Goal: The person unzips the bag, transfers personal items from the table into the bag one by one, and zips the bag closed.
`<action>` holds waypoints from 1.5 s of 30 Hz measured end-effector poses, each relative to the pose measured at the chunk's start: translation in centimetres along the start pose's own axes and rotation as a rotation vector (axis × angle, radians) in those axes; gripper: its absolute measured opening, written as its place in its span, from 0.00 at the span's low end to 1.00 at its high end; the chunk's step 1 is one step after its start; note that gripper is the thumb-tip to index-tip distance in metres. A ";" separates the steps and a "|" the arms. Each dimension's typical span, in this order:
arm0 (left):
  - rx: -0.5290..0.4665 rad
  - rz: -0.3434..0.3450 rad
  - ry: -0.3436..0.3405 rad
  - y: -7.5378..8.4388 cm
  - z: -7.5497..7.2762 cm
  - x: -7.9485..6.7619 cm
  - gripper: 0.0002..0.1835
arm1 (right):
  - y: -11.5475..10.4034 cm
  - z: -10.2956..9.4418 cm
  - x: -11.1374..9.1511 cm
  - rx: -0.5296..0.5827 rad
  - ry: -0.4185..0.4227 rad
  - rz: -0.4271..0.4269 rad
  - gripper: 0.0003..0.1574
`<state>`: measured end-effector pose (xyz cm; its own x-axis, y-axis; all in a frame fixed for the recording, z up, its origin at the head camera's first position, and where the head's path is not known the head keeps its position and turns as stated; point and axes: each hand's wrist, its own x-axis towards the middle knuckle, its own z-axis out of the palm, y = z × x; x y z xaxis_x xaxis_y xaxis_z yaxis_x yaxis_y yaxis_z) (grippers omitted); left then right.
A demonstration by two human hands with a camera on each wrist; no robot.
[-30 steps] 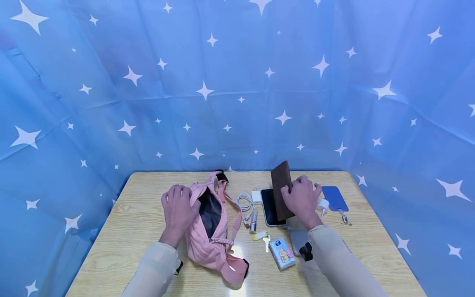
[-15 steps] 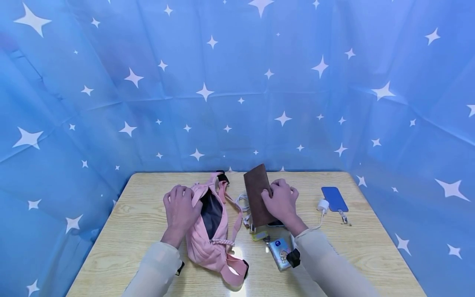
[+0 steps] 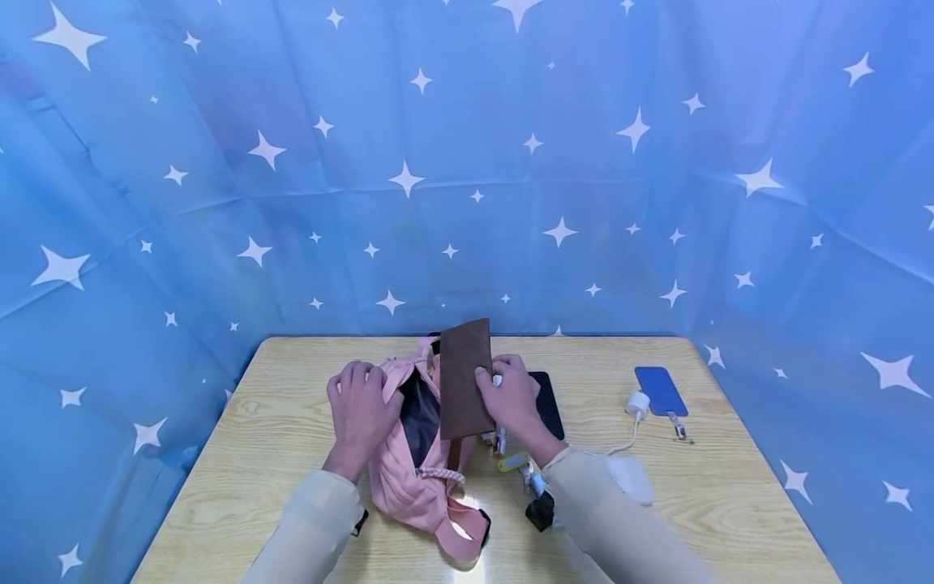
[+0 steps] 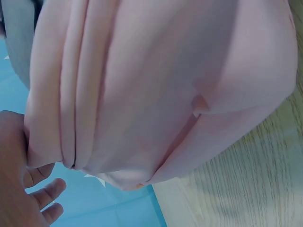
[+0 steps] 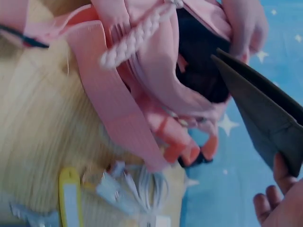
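Observation:
A pink belt bag (image 3: 394,487) lies on the table with its zipped mouth gaping, dark lining showing inside. My left hand (image 3: 359,410) grips the left edge of that mouth; in the left wrist view its thumb side meets the pink fabric (image 4: 142,85). Pinched in my right hand (image 3: 514,397) is a flat brown wallet (image 3: 465,381), raised upright over the bag's right side. The right wrist view shows one corner of the wallet (image 5: 260,109) at the bag's dark opening (image 5: 201,61). The wallet hides part of the straps in the head view.
Right of the bag lie a dark phone (image 3: 550,410), a yellow key tag (image 3: 512,462), a small clear tube (image 3: 499,440) and a coiled white cable (image 5: 151,189). Further right are a white round charger (image 3: 637,402), a pale power bank (image 3: 631,480) and a blue card holder (image 3: 660,391).
My right hand has carried the wallet leftward from above the phone to the bag, turning its broad face toward me. The left hand keeps its grip on the bag's edge.

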<state>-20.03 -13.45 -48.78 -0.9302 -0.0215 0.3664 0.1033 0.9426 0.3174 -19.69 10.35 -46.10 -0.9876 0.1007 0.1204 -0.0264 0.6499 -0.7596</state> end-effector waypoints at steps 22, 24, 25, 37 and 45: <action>0.001 -0.048 -0.049 1.3 0.4 0.3 0.19 | -1.9 5.9 -1.5 0.080 0.045 0.017 0.19; 0.003 -0.049 -0.049 1.2 0.4 0.3 0.19 | -1.9 5.8 -1.7 0.069 0.020 -0.006 0.18; 0.002 -0.048 -0.049 1.3 0.4 0.3 0.18 | -1.9 5.8 -1.7 0.060 0.003 -0.012 0.18; -0.001 -0.034 -0.038 1.6 0.4 0.4 0.15 | -1.8 5.2 -1.6 -0.002 -0.073 -0.035 0.18; 0.000 -0.031 -0.043 1.9 0.5 0.5 0.19 | -1.3 6.4 -1.9 0.062 -0.040 -0.062 0.13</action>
<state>-20.52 -11.53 -48.45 -0.9472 -0.0367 0.3187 0.0739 0.9418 0.3281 -18.74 4.46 -49.43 -0.9891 0.0312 0.1437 -0.0956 0.6058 -0.7899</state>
